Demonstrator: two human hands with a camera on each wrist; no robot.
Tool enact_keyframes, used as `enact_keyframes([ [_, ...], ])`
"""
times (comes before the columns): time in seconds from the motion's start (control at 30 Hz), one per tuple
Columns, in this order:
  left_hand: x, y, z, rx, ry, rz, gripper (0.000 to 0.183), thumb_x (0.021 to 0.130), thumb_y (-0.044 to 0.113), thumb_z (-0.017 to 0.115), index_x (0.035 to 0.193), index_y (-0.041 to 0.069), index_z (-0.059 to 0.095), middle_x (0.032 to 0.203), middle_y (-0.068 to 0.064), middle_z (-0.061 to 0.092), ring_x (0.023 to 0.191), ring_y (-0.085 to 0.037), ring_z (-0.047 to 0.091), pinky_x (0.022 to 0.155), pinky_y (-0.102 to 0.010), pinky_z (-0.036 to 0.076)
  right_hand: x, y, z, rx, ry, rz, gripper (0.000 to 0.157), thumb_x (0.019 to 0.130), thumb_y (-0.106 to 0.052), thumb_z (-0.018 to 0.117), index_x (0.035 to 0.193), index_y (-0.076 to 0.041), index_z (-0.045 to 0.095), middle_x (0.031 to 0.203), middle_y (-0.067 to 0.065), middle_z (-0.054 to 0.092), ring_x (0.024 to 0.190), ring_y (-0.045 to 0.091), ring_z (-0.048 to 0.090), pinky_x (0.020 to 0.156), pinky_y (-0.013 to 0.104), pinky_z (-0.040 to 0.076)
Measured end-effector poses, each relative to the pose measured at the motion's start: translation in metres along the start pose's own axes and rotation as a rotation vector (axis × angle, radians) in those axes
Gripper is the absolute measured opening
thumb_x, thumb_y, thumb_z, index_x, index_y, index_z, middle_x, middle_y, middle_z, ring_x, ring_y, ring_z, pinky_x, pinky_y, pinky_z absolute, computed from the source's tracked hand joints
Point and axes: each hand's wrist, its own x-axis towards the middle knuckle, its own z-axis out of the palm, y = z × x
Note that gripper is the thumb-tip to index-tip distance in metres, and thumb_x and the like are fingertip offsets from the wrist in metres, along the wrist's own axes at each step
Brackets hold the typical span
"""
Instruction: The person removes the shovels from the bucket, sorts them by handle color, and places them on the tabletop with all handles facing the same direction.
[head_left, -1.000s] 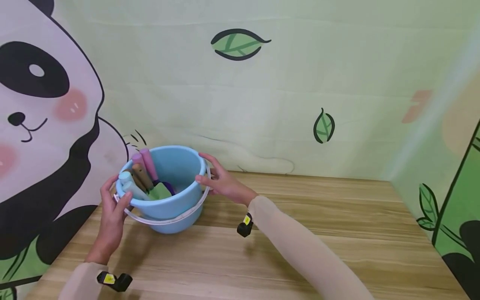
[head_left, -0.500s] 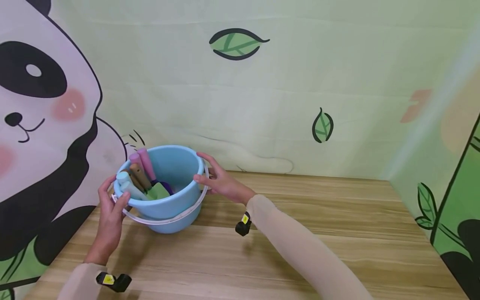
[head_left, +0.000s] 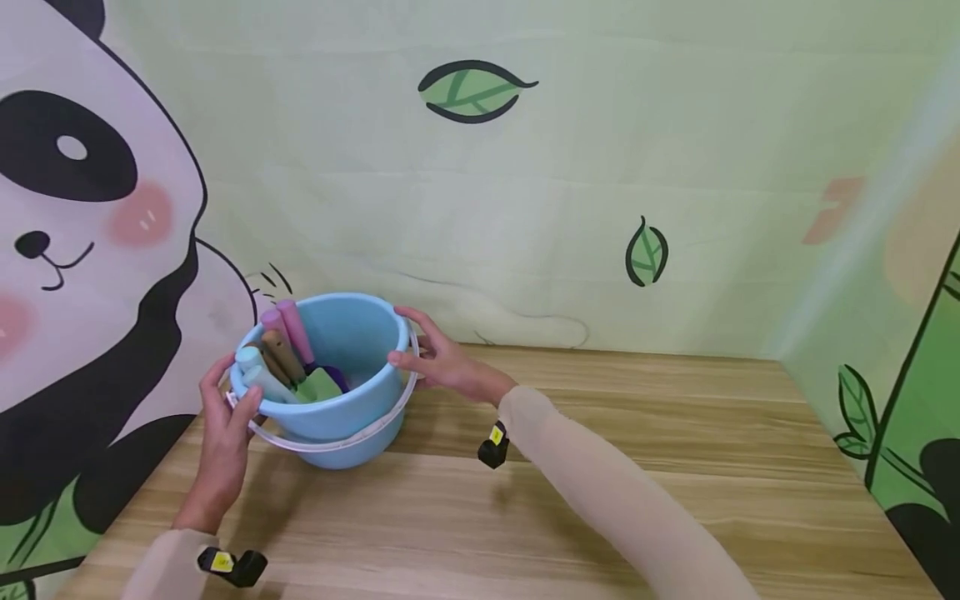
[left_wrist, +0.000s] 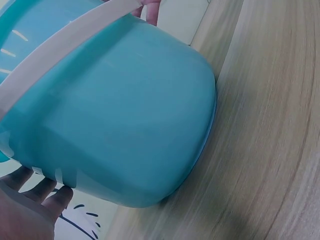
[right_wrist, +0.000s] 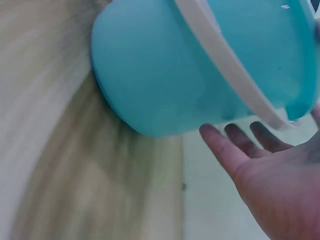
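Note:
A light blue bucket (head_left: 322, 427) stands at the left of the table, its white handle (head_left: 360, 440) folded down across the front. Inside, on the left, lean pink handles (head_left: 296, 332), brown handles (head_left: 283, 357) and pale blue handles (head_left: 266, 382), beside a green piece (head_left: 318, 385) and a dark purple one (head_left: 336, 377). My left hand (head_left: 225, 433) grips the bucket's left side, thumb at the rim. On the opposite side my right hand (head_left: 446, 362) holds the rim, thumb in front. The left wrist view shows left fingertips (left_wrist: 57, 199) against the bucket wall.
The wooden table (head_left: 600, 433) stretches to the right of the bucket. Behind it rises a pale green wall cloth (head_left: 525, 208) printed with leaves, with a large panda (head_left: 172, 275) at the left. Black wrist cameras (head_left: 492, 446) hang from both sleeves.

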Motion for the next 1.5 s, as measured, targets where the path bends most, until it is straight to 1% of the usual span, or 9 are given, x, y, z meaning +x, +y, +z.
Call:
enact_keyframes([
  [0.1,0.0,-0.001,0.0,0.001,0.001,-0.005,0.06,0.108,0.033,0.044,0.159,0.033,0.013,0.154,-0.004,0.026,0.132,-0.021,0.039,0.1,-0.016,0.044,-0.001,-0.011,-0.005,-0.11,0.014,-0.002,0.076,0.099,-0.035,0.068,0.16,-0.04,0.024,0.158,0.013,0.036,0.131,0.034,0.054,0.096,0.047,0.057],
  [0.23,0.0,-0.001,0.0,0.006,0.002,-0.006,0.06,0.108,0.033,0.044,0.159,0.033,0.012,0.154,-0.003,0.026,0.133,-0.021,0.039,0.104,-0.021,0.043,0.0,-0.025,-0.013,-0.286,0.026,-0.026,0.078,0.096,-0.039,0.07,0.161,-0.033,0.026,0.158,0.009,0.038,0.133,0.036,0.053,0.097,0.045,0.056],
  [0.33,0.001,-0.001,0.0,0.01,0.004,-0.005,0.06,0.108,0.033,0.044,0.159,0.033,0.012,0.153,-0.003,0.026,0.132,-0.021,0.039,0.102,-0.019,0.043,0.002,-0.033,-0.017,-0.394,0.005,-0.05,0.081,0.095,-0.041,0.07,0.161,-0.032,0.025,0.158,0.006,0.038,0.137,0.034,0.047,0.104,0.047,0.051],
  [0.5,0.0,-0.002,-0.001,0.007,-0.001,-0.003,0.06,0.108,0.033,0.044,0.159,0.033,0.012,0.154,-0.004,0.025,0.132,-0.022,0.039,0.099,-0.015,0.044,0.007,-0.043,-0.02,-0.506,-0.036,-0.088,0.085,0.093,-0.043,0.073,0.161,-0.027,0.026,0.158,0.004,0.038,0.142,0.027,0.04,0.113,0.047,0.043],
  [0.73,-0.001,-0.002,-0.002,0.025,-0.001,-0.007,0.06,0.108,0.034,0.043,0.159,0.033,0.012,0.154,-0.004,0.024,0.133,-0.022,0.037,0.102,-0.018,0.043,0.015,-0.062,-0.019,-0.601,-0.047,-0.09,0.089,0.089,-0.049,0.076,0.161,-0.027,0.028,0.161,0.001,0.036,0.145,0.031,0.039,0.11,0.054,0.044],
  [1.0,0.001,-0.004,-0.003,0.043,-0.009,0.005,0.06,0.109,0.033,0.043,0.16,0.032,0.011,0.156,-0.006,0.024,0.133,-0.022,0.039,0.098,-0.014,0.044,0.023,-0.074,-0.016,-0.665,-0.059,-0.111,0.088,0.089,-0.048,0.077,0.161,-0.027,0.029,0.161,-0.001,0.036,0.147,0.026,0.036,0.113,0.05,0.042],
  [1.27,0.001,-0.005,-0.003,0.075,-0.01,0.003,0.061,0.109,0.036,0.042,0.16,0.033,0.009,0.159,-0.007,0.021,0.137,-0.025,0.035,0.105,-0.021,0.042,0.03,-0.083,-0.009,-0.718,-0.06,-0.125,0.089,0.088,-0.049,0.077,0.161,-0.028,0.03,0.161,0.0,0.038,0.145,0.025,0.039,0.11,0.05,0.046],
  [1.43,0.002,-0.007,-0.004,0.075,-0.012,0.007,0.062,0.109,0.036,0.042,0.16,0.033,0.008,0.16,-0.007,0.019,0.138,-0.026,0.033,0.111,-0.033,0.038,0.037,-0.09,-0.003,-0.735,-0.07,-0.134,0.088,0.088,-0.049,0.077,0.16,-0.029,0.031,0.161,0.0,0.038,0.146,0.025,0.038,0.11,0.046,0.046],
  [1.5,0.002,-0.007,-0.005,0.071,-0.013,0.013,0.061,0.109,0.036,0.043,0.16,0.034,0.009,0.16,-0.006,0.019,0.139,-0.026,0.033,0.111,-0.033,0.039,0.039,-0.091,-0.001,-0.738,-0.08,-0.151,0.087,0.088,-0.048,0.078,0.16,-0.028,0.032,0.16,0.001,0.04,0.145,0.027,0.039,0.109,0.046,0.047],
])
